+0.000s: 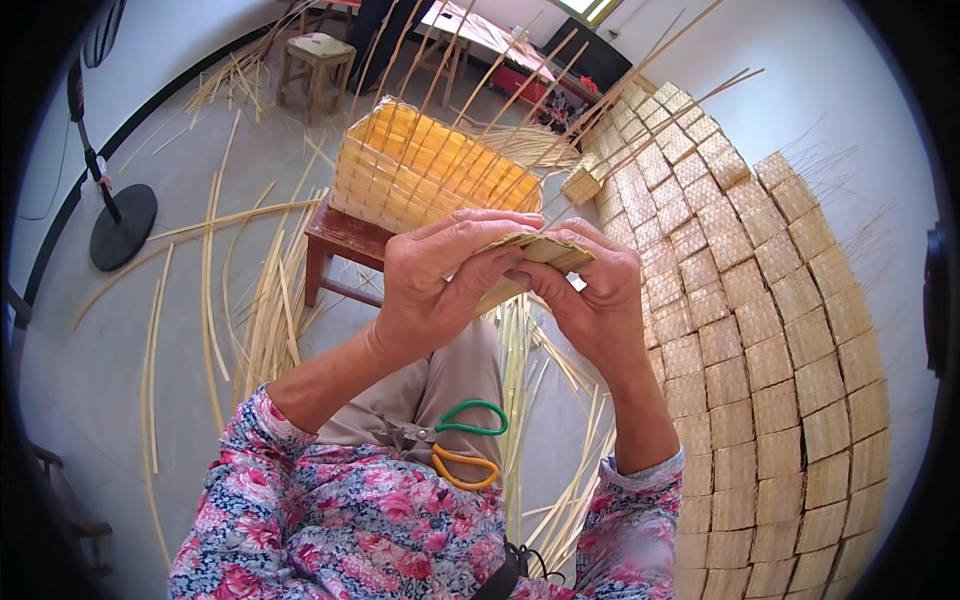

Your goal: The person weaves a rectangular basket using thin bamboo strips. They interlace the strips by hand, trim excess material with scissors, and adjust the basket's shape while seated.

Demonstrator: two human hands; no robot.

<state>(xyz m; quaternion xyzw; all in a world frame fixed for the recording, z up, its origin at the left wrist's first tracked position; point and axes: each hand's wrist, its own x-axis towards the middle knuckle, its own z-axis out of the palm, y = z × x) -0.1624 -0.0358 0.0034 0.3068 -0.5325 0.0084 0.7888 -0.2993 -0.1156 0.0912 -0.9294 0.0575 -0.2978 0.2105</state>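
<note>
My left hand and my right hand are closed round a flat piece of woven bamboo strips, one at each end. My thumbs press on its near side, close together at the middle, while the fingers wrap over the far edge. Much of the piece is hidden behind my hands. Just beyond it, a rectangular woven basket with a yellow inside and long upright strips stands on a reddish-brown stool. Scissors with one green and one orange handle lie on my lap, blades pointing left.
Small woven boxes are piled in a tall stack along the right wall. Loose bamboo strips cover the floor on both sides of my legs. A fan base stands at the left, a wooden stool at the back.
</note>
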